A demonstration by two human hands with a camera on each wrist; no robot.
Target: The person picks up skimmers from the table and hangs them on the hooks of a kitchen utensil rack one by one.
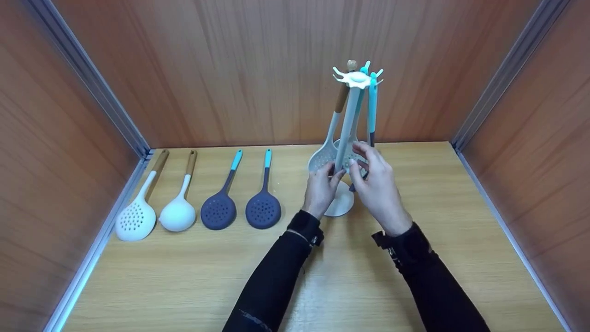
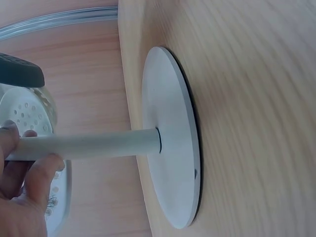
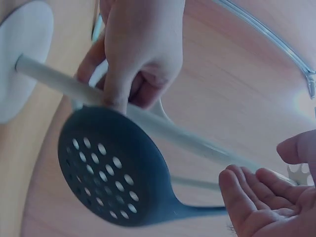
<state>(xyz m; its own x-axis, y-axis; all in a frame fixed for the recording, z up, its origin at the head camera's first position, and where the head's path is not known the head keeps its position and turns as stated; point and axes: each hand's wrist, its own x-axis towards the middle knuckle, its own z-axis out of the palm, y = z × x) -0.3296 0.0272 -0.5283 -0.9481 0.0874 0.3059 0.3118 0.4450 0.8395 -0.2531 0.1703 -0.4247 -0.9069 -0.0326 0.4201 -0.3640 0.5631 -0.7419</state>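
Note:
A pale utensil stand (image 1: 349,124) rises from a round base (image 2: 168,182) on the table, with a ring of white hooks (image 1: 357,79) on top. My left hand (image 1: 319,191) pinches its pole low down, thumb and fingers on either side. Close to the pole's right side is my right hand (image 1: 379,191), fingers loosely bent and holding nothing. Beside that hand hangs a dark skimmer (image 3: 106,173) with a turquoise handle (image 1: 372,103). A pale skimmer (image 1: 322,157) with a brown handle hangs on the left of the stand; more perforated pale heads show behind the pole.
Left of the stand, a row lies on the table: a white skimmer (image 1: 135,219), a white ladle (image 1: 178,215), and two dark skimmers (image 1: 218,211) with turquoise handles. A wood-grain back wall (image 1: 239,74) and side walls enclose the table.

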